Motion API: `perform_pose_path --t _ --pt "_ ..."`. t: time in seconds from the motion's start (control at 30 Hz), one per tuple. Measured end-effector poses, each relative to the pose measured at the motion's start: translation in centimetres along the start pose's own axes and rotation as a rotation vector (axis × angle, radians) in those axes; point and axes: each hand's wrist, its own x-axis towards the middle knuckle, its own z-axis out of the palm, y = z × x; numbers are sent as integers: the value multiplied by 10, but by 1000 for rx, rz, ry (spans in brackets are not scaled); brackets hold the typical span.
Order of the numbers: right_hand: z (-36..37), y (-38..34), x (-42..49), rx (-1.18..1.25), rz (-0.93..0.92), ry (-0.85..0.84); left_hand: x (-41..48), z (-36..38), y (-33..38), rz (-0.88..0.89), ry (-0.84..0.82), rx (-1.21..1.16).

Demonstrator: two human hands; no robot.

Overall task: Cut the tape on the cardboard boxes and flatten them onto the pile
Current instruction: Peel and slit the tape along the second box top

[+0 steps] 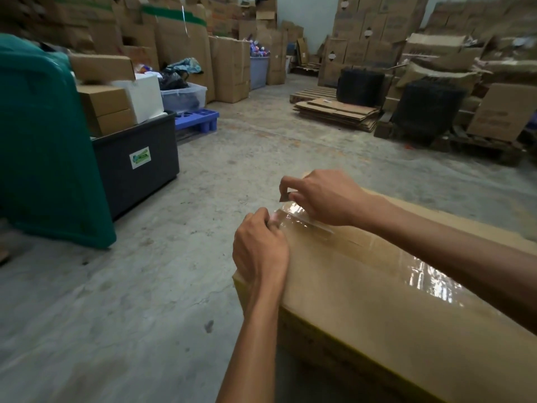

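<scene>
Closest to the camera is the left hand, sitting at the near corner of a long cardboard box. Its grip is pressed together in a loose fist, and the fingertips seem to be pinching the loose end of the clear tape. The picture is a bit blurry there, so I cannot be sure.

Just past it is the right hand. Its grip pinches a small flat cutter between thumb and first finger, right above the tape end.

The box lies on the concrete floor, and shiny tape runs along the seam on top.

The step now looks like starting the cut at this end. To do it well, I think the left hand should pull the tape tight and keep the box from sliding. The cutter should sit in the seam and slide away from the left fingers, not toward them. A light, shallow cut is enough.

Far across the floor sits the pile of flat cardboard, near a wooden pallet. The box goes there once it is flat.
</scene>
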Motion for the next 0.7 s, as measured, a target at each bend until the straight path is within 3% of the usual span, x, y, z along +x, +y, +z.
perform_pose_path --t 0.23,0.7 --pt "18 -36 11 63 -31 -38 13 -22 -13 -170 24 123" --pt "9 -48 20 -8 -167 -145 11 -23 -16 -220 -14 107"
